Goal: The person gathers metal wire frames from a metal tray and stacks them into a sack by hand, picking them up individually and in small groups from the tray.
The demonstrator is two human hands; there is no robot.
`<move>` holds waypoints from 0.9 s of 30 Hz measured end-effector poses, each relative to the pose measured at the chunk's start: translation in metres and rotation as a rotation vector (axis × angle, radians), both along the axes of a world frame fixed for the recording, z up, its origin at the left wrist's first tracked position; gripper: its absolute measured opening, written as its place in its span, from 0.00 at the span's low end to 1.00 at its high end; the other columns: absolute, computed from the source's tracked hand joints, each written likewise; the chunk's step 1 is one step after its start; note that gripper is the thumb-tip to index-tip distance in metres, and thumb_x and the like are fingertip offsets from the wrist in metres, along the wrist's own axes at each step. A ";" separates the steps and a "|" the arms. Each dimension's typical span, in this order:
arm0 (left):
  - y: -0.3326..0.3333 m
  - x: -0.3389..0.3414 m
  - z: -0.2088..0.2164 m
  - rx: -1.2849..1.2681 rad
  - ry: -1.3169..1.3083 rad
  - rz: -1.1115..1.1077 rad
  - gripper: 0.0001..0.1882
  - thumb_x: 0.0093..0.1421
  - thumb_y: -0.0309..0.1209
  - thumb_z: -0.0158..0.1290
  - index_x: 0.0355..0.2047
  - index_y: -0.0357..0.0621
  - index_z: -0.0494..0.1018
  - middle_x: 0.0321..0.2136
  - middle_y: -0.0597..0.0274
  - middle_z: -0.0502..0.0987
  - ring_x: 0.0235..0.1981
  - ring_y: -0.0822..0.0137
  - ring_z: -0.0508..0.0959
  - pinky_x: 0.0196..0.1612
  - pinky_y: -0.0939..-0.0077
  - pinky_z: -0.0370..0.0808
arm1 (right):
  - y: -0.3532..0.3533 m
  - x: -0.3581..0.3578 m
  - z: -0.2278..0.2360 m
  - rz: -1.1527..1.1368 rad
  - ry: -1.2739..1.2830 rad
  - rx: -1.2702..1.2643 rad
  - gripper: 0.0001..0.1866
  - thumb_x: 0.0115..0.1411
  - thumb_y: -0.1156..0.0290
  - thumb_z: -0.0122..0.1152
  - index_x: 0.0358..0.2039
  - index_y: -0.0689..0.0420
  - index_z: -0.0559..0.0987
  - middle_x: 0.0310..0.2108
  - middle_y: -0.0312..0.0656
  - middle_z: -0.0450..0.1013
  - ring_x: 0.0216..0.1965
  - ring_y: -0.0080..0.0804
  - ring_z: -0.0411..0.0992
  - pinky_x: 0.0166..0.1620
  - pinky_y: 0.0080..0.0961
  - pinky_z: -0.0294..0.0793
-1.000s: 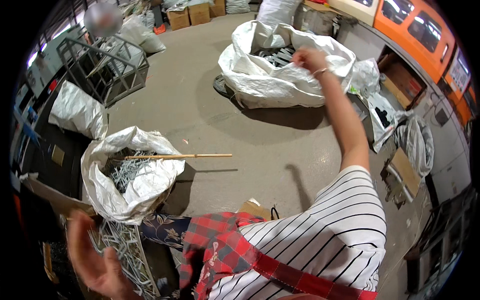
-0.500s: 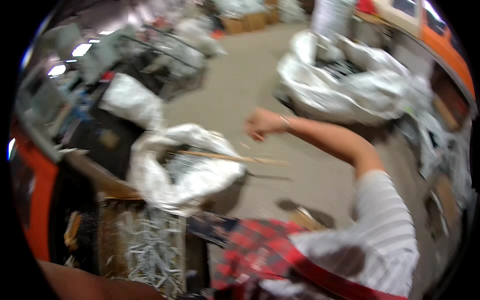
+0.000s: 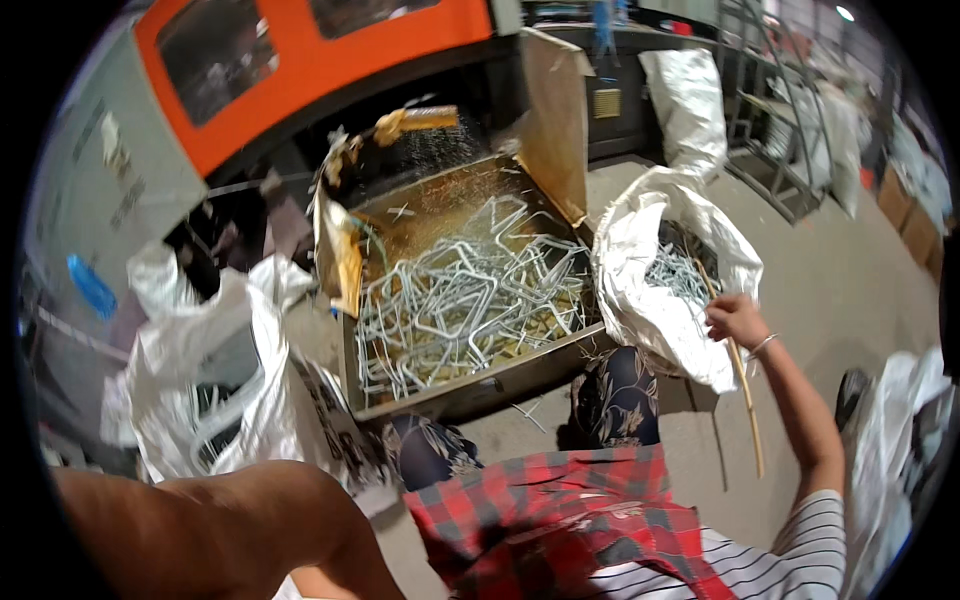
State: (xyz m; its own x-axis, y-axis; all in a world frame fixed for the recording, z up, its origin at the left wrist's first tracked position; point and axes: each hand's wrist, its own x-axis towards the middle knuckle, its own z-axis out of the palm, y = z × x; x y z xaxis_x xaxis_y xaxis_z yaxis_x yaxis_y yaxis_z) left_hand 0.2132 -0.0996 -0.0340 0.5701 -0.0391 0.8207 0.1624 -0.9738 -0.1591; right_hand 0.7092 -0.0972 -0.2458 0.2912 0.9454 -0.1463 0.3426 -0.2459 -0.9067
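Note:
My right hand (image 3: 738,318) is closed around a thin wooden stick (image 3: 747,400) at the near right rim of a white woven sack (image 3: 625,260). The stick's far end reaches into the sack, where grey plastic strips (image 3: 677,275) lie; its near end hangs out over the floor. My left arm (image 3: 220,520) bends across the lower left, and its hand is out of sight. In front of my knees sits a shallow metal bin (image 3: 480,390) of wet, with a tangled heap of bent light-grey plastic pieces (image 3: 470,300) in it.
Behind the bin stands a machine with an orange panel (image 3: 340,60). An upright board (image 3: 555,125) rises at the bin's far right. Another open white sack (image 3: 170,390) is at left; plastic bags (image 3: 895,430) lie at right. A metal step frame (image 3: 775,190) stands farther back.
The view has swung left, bringing the bin and orange machine to the middle. My right hand, earlier apart from the stick over the floor, is now on it.

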 end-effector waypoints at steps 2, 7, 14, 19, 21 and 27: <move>-0.002 -0.008 -0.001 0.044 -0.050 0.031 0.27 0.56 0.28 0.46 0.55 0.36 0.54 0.51 0.44 0.62 0.52 0.52 0.64 0.56 0.60 0.58 | 0.047 -0.025 -0.011 0.184 -0.141 0.034 0.10 0.53 0.71 0.53 0.27 0.67 0.74 0.20 0.42 0.72 0.18 0.29 0.72 0.23 0.23 0.73; 0.013 -0.031 -0.027 -0.064 -0.236 0.116 0.25 0.56 0.26 0.45 0.55 0.36 0.55 0.50 0.44 0.63 0.52 0.52 0.65 0.56 0.59 0.58 | 0.162 -0.121 -0.061 0.413 -0.203 0.001 0.11 0.53 0.69 0.54 0.28 0.66 0.76 0.22 0.43 0.73 0.22 0.26 0.71 0.29 0.25 0.71; 0.088 -0.005 -0.118 -0.776 -0.733 0.194 0.23 0.52 0.20 0.50 0.50 0.32 0.62 0.44 0.48 0.70 0.48 0.58 0.70 0.53 0.66 0.63 | 0.279 -0.147 -0.148 0.239 -0.643 0.069 0.12 0.48 0.67 0.55 0.31 0.60 0.77 0.29 0.51 0.73 0.33 0.45 0.72 0.38 0.31 0.70; 0.155 0.002 -0.211 -1.330 -0.903 0.313 0.17 0.55 0.19 0.47 0.47 0.33 0.64 0.40 0.53 0.72 0.42 0.67 0.72 0.46 0.78 0.69 | 0.371 -0.143 -0.237 -0.007 -0.697 -0.044 0.16 0.46 0.64 0.53 0.32 0.63 0.75 0.32 0.55 0.72 0.36 0.48 0.71 0.41 0.33 0.70; 0.176 0.001 -0.246 -1.483 -0.971 0.387 0.17 0.55 0.19 0.47 0.47 0.32 0.64 0.40 0.53 0.72 0.41 0.66 0.73 0.46 0.77 0.69 | 0.396 -0.148 -0.258 -0.033 -0.760 -0.090 0.17 0.48 0.62 0.52 0.30 0.65 0.74 0.31 0.56 0.72 0.36 0.48 0.71 0.41 0.32 0.70; 0.207 0.012 -0.293 -1.648 -0.997 0.400 0.13 0.58 0.21 0.44 0.44 0.33 0.66 0.38 0.55 0.72 0.36 0.68 0.74 0.42 0.76 0.71 | 0.468 -0.101 -0.334 -0.380 -0.476 -0.570 0.19 0.47 0.62 0.51 0.32 0.65 0.76 0.35 0.53 0.73 0.40 0.45 0.71 0.40 0.33 0.69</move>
State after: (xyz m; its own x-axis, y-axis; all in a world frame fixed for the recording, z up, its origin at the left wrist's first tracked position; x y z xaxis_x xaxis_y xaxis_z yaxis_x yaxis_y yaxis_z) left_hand 0.2256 0.1070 -0.3272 -0.2585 0.9606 -0.1025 -0.1830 0.0555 0.9815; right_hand 0.6081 0.3712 -0.5800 0.7272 0.5883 -0.3537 0.4586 -0.7998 -0.3874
